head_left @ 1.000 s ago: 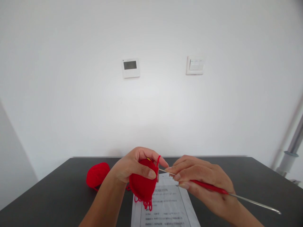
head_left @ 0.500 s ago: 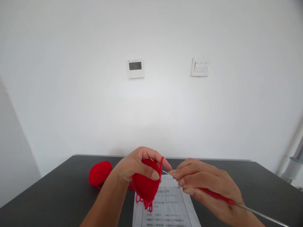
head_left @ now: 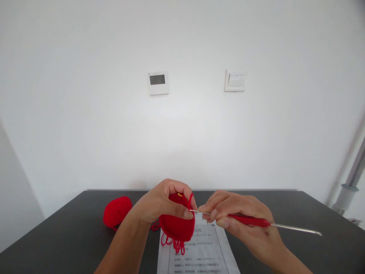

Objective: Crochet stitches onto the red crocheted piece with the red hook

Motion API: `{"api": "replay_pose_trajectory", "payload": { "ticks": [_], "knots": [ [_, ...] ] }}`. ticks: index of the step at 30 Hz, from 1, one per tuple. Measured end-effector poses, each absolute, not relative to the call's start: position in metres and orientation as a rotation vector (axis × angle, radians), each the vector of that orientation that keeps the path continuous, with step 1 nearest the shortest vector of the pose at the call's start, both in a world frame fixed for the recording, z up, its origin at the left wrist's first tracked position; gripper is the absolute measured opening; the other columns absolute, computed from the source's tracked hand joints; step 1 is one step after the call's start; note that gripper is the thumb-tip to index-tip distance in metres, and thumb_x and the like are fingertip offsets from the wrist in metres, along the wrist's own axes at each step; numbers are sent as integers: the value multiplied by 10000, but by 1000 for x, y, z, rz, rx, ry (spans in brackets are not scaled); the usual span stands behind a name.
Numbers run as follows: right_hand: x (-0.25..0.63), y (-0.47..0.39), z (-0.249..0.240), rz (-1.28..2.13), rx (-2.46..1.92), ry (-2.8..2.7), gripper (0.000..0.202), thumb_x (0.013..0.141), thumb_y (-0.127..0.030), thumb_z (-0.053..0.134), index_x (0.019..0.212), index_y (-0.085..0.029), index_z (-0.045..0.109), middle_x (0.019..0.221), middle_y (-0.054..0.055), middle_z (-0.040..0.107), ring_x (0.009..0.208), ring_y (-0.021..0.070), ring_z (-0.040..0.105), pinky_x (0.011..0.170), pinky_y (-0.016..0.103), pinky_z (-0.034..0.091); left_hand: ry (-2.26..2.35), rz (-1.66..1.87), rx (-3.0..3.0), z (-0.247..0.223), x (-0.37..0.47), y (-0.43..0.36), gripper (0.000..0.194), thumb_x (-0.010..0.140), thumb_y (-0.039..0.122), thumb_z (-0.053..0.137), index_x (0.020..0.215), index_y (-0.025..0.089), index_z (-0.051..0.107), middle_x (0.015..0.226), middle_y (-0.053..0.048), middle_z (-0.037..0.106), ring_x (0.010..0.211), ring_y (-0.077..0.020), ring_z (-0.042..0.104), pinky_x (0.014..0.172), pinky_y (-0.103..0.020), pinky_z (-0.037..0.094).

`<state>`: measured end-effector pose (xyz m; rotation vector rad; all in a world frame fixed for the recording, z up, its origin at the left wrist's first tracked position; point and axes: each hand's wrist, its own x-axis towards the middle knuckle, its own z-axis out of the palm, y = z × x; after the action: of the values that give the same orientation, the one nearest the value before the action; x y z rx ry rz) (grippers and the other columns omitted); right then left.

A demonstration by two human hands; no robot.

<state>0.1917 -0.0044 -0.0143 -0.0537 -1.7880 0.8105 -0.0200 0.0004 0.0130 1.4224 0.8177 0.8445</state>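
My left hand [head_left: 164, 201] pinches a red crochet piece [head_left: 178, 227] between thumb and fingers, and red yarn [head_left: 191, 199] runs up over its index finger. Loose red loops hang from the piece's lower edge, and a small yellow marker [head_left: 180, 194] shows at its top. My right hand [head_left: 242, 217] grips a crochet hook [head_left: 251, 220] with a red handle and metal shafts at both ends. The hook's left tip meets the right edge of the piece, beside my left thumb. Whether the tip is inside a stitch, I cannot tell.
A ball of red yarn [head_left: 117, 211] lies on the dark table [head_left: 71, 232], left of my left forearm. Under my hands is a printed sheet [head_left: 199, 251]. The white wall behind carries a thermostat panel [head_left: 158, 83] and a light switch [head_left: 235, 80]. A pipe [head_left: 353, 175] stands at right.
The hook has swung from a downward slope to nearly level, its rear end rising into view. My left index finger has curled in closer. The whole view has shifted slightly.
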Motion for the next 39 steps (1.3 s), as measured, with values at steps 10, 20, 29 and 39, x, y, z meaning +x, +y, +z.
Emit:
{"api": "replay_pose_trajectory", "payload": {
  "ticks": [10,20,29,39],
  "knots": [
    [194,0,-3,-134,-67,-2016,124,934,-139,540,956,-142,663,944,136,754,908,194,700,764,319,610,798,880,1349,15,-14,-1,220,543,151,840,692,144,678,643,-1,711,549,-99,574,530,-203,394],
    [190,5,-4,-292,-125,-1975,158,960,-176,499,949,-163,656,893,113,761,868,197,709,733,330,615,885,974,1383,16,-6,-4,193,614,179,808,775,169,701,720,8,718,660,-122,599,649,-234,427],
    [195,6,-12,-70,-219,-1956,140,928,-139,534,950,-168,669,935,105,742,874,187,699,746,295,594,939,1085,1481,17,-3,-5,171,702,243,732,854,166,749,809,-35,706,740,-165,606,684,-271,444],
    [196,8,-20,260,-348,-1860,142,896,-169,569,889,-212,704,929,70,760,825,186,725,713,280,612,971,1135,1421,14,-3,-2,94,644,201,752,717,150,722,721,-29,710,649,-149,599,613,-254,412]
  ]
}}
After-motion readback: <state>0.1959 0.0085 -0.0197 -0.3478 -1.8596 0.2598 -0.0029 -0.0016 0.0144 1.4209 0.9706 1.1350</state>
